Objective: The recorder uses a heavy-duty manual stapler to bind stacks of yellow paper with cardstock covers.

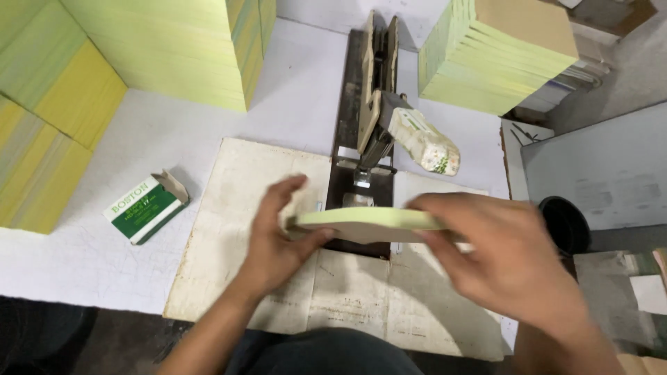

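Observation:
A thin pad of pale green sheets with a brown cover [368,223] is held flat between both hands, just in front of a long-arm stapler [379,104]. My left hand [278,232] grips the pad's left end, thumb beneath and fingers raised. Blurred from motion, my right hand [504,260] holds the right end. The stapler's handle is wrapped in patterned cloth [425,142], and its head hangs over a dark base plate [345,104]. A worn cardboard sheet [243,208] lies under the hands.
Tall stacks of green and yellow pads [167,48] fill the back left, and another stack [497,52] stands at the back right. A small open green and white box [144,206] lies left of the cardboard. A black round container [566,222] sits at the right.

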